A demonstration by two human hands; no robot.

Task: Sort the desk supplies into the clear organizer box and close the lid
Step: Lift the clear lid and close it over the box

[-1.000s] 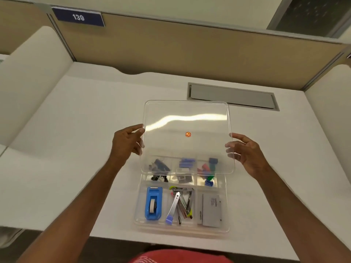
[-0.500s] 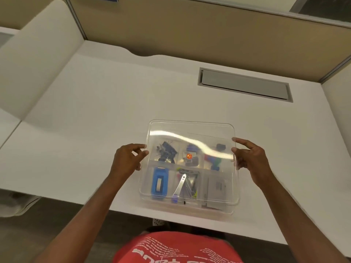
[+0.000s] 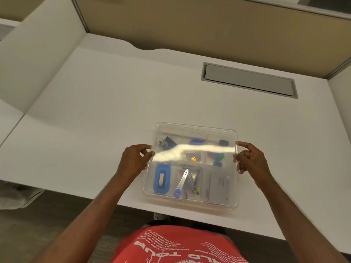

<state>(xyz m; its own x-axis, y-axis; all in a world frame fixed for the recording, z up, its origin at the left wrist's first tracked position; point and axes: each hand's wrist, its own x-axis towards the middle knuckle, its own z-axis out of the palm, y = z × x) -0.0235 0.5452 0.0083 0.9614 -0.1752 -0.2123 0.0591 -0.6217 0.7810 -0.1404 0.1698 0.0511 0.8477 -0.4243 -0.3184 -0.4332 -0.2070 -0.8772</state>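
Observation:
The clear lid [image 3: 196, 130] lies flat over the clear organizer box [image 3: 190, 203] near the desk's front edge, with a bright glare across it. My left hand [image 3: 133, 160] pinches the lid's left edge and my right hand [image 3: 250, 160] grips its right edge. Through the lid I see a blue tape dispenser [image 3: 161, 179], a metal staple remover with a blue tip [image 3: 181, 184], dark binder clips [image 3: 168, 142], blue and green small items [image 3: 216, 158] and a grey box of staples [image 3: 218, 184] in separate compartments.
The white desk [image 3: 114, 103] has a grey cable-slot cover [image 3: 248, 79] at the back right. Tan partition walls [image 3: 190, 23] enclose the back, white panels the sides. The box sits close to the desk's near edge, above my red shirt [image 3: 180, 245].
Both hands have brought the lid from a raised, tilted position behind the box down onto the box, so it now covers all compartments. The camera has tilted further downward.

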